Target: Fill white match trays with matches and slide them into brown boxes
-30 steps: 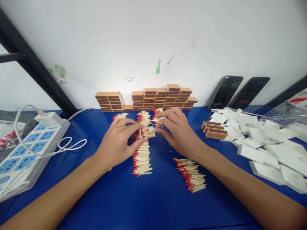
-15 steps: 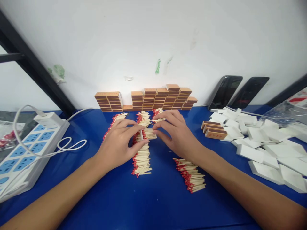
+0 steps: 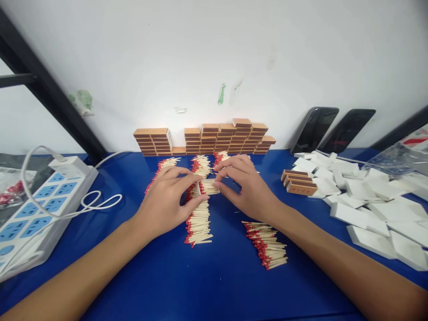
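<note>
Thumb and fingers of my left hand (image 3: 169,191) grip a small white matchbox tray (image 3: 199,187) at its left end. Matches (image 3: 209,185) lie in the tray, red heads to the left. My right hand (image 3: 245,183) has its thumb and index finger pinched at the right ends of these matches; whether they also touch the tray is hidden. Under and in front of the tray runs a row of loose matches (image 3: 199,223). Other match rows lie behind my hands, partly covered, and one pile (image 3: 266,245) lies near my right forearm.
Stacked matchboxes (image 3: 216,139) line the wall. To the right are several upright matchboxes (image 3: 299,183), a heap of white trays (image 3: 371,191) and two phones (image 3: 316,129) leaning on the wall. A power strip (image 3: 43,209) with a white cable (image 3: 100,204) lies left.
My right fingertips have shifted very slightly at the tray's right end. My left hand keeps its grip on the tray, and the view has moved a little.
</note>
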Action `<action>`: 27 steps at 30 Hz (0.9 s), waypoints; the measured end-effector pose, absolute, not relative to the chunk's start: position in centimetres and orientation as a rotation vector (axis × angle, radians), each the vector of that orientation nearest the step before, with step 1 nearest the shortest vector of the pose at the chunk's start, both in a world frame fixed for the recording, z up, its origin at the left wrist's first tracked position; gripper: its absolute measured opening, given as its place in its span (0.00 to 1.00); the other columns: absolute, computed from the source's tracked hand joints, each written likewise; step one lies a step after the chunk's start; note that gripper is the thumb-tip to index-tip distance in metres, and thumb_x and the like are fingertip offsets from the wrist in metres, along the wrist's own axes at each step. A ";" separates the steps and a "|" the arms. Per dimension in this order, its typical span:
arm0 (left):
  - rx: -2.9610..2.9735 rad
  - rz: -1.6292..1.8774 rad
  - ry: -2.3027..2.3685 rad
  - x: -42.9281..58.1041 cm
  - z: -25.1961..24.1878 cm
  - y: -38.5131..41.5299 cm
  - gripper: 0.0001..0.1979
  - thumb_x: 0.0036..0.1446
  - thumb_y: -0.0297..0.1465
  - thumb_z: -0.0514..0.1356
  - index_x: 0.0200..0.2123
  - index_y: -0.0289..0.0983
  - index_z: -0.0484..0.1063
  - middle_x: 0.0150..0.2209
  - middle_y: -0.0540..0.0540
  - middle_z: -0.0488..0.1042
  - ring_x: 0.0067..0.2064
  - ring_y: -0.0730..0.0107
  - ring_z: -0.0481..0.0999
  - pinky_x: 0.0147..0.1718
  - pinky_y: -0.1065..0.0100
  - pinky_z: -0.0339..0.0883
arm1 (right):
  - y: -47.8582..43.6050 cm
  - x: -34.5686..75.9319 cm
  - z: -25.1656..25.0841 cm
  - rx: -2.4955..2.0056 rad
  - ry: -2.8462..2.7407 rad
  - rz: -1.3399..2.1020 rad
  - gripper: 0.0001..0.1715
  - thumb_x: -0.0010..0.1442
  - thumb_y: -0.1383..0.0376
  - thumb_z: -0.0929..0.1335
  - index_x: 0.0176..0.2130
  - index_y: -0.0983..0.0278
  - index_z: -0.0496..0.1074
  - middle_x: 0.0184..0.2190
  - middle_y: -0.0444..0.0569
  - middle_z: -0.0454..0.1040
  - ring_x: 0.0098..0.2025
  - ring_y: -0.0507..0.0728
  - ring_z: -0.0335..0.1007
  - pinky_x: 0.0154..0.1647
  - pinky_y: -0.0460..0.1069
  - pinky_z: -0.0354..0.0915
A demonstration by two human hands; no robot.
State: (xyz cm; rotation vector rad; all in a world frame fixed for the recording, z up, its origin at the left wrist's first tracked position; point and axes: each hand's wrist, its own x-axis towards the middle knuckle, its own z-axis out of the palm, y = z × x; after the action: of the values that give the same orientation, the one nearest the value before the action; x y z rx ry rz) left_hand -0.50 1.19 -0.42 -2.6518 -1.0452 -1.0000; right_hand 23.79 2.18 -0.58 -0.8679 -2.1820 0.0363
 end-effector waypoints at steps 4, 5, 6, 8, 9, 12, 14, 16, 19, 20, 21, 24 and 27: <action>-2.634 -0.995 -1.074 -0.6 -0.3 1.2 0.17 0.65 0.40 0.66 0.52 0.37 0.77 0.45 0.41 0.82 0.52 0.55 0.79 0.56 0.52 0.69 | 3.0 24.7 -0.9 -0.926 -2.115 -0.009 0.02 0.69 0.65 0.69 0.40 0.59 0.73 0.44 0.52 0.78 0.51 0.62 0.68 0.55 0.60 0.65; -2.620 -0.997 -1.090 -0.6 -0.3 1.3 0.17 0.65 0.40 0.66 0.51 0.37 0.77 0.45 0.41 0.82 0.51 0.55 0.79 0.56 0.52 0.69 | 3.4 25.1 -1.1 -0.969 -2.102 -0.031 0.02 0.69 0.64 0.69 0.41 0.59 0.73 0.44 0.52 0.78 0.51 0.62 0.68 0.55 0.61 0.65; -2.606 -1.000 -1.105 -0.6 -0.3 1.3 0.17 0.65 0.41 0.66 0.51 0.37 0.77 0.45 0.40 0.82 0.51 0.55 0.79 0.56 0.51 0.69 | 3.8 25.6 -1.4 -1.019 -2.099 -0.053 0.03 0.70 0.64 0.68 0.41 0.59 0.74 0.43 0.52 0.78 0.50 0.63 0.68 0.55 0.61 0.64; -2.578 -1.010 -1.133 -0.6 -0.3 1.4 0.18 0.64 0.42 0.67 0.50 0.37 0.78 0.45 0.40 0.82 0.51 0.54 0.80 0.56 0.51 0.68 | 4.7 26.5 -2.1 -1.107 -2.126 -0.083 0.05 0.70 0.63 0.68 0.42 0.60 0.76 0.44 0.53 0.78 0.51 0.63 0.67 0.54 0.62 0.64; -2.567 -1.017 -1.141 -0.6 -0.3 1.4 0.18 0.64 0.43 0.67 0.50 0.37 0.78 0.45 0.40 0.82 0.50 0.54 0.80 0.56 0.51 0.68 | 5.1 26.8 -2.4 -1.136 -2.145 -0.092 0.05 0.69 0.63 0.69 0.43 0.60 0.76 0.46 0.53 0.78 0.51 0.64 0.67 0.54 0.62 0.63; -2.552 -1.030 -1.155 -0.7 -0.3 1.4 0.18 0.64 0.44 0.67 0.50 0.37 0.78 0.45 0.41 0.82 0.50 0.55 0.80 0.56 0.52 0.68 | 5.7 27.4 -3.1 -1.177 -2.214 -0.103 0.08 0.68 0.61 0.71 0.45 0.60 0.78 0.49 0.54 0.77 0.54 0.66 0.66 0.54 0.63 0.62; -2.555 -1.029 -1.161 -0.7 -0.3 1.4 0.18 0.64 0.44 0.67 0.50 0.37 0.78 0.45 0.41 0.81 0.50 0.56 0.79 0.56 0.53 0.68 | 5.8 27.3 -3.2 -1.200 -2.253 -0.106 0.09 0.68 0.60 0.70 0.45 0.59 0.79 0.50 0.54 0.76 0.55 0.66 0.65 0.54 0.63 0.61; -2.560 -1.023 -1.161 -0.7 -0.4 1.4 0.19 0.64 0.44 0.67 0.50 0.37 0.78 0.45 0.41 0.81 0.51 0.56 0.79 0.56 0.53 0.68 | 5.8 27.1 -3.3 -1.222 -2.270 -0.103 0.09 0.68 0.60 0.70 0.45 0.59 0.80 0.50 0.54 0.76 0.55 0.66 0.64 0.54 0.63 0.61; -2.563 -1.023 -1.148 -0.8 -0.4 1.4 0.18 0.64 0.43 0.67 0.49 0.36 0.78 0.44 0.41 0.82 0.50 0.56 0.79 0.56 0.53 0.68 | 5.7 26.9 -3.3 -1.233 -2.264 -0.090 0.09 0.68 0.61 0.70 0.45 0.60 0.80 0.50 0.54 0.77 0.55 0.66 0.64 0.54 0.62 0.60; -2.560 -1.029 -1.146 -0.8 -0.4 1.4 0.18 0.64 0.43 0.67 0.49 0.36 0.78 0.44 0.41 0.82 0.50 0.56 0.79 0.56 0.53 0.68 | 5.8 26.8 -3.3 -1.230 -2.261 -0.086 0.08 0.68 0.61 0.70 0.44 0.60 0.79 0.50 0.53 0.77 0.55 0.66 0.64 0.54 0.62 0.60; -2.557 -1.032 -1.141 -0.8 -0.4 1.3 0.18 0.64 0.43 0.67 0.50 0.36 0.78 0.45 0.41 0.82 0.50 0.56 0.79 0.56 0.52 0.68 | 5.8 26.7 -3.3 -1.225 -2.258 -0.082 0.07 0.68 0.61 0.70 0.43 0.60 0.79 0.49 0.53 0.77 0.55 0.65 0.64 0.54 0.62 0.60; -2.562 -1.031 -1.130 -0.8 -0.3 1.3 0.18 0.64 0.42 0.67 0.50 0.37 0.78 0.45 0.41 0.82 0.50 0.55 0.79 0.56 0.52 0.68 | 5.8 26.5 -3.3 -1.210 -2.242 -0.058 0.04 0.67 0.63 0.71 0.38 0.60 0.78 0.49 0.53 0.77 0.55 0.64 0.64 0.53 0.60 0.59; -2.583 -1.013 -1.122 -0.7 -0.3 1.3 0.18 0.64 0.42 0.67 0.50 0.36 0.78 0.45 0.41 0.82 0.51 0.55 0.80 0.55 0.52 0.68 | 5.6 26.0 -3.2 -1.212 -2.255 -0.039 0.04 0.67 0.65 0.71 0.36 0.61 0.76 0.48 0.52 0.78 0.54 0.64 0.65 0.53 0.60 0.58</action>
State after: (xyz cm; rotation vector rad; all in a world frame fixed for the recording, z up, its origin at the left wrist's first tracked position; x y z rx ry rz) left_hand -0.68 1.31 -0.30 -2.5825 -1.1223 -1.0126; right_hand 26.04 5.61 -3.21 -1.2124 -2.2549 -0.0388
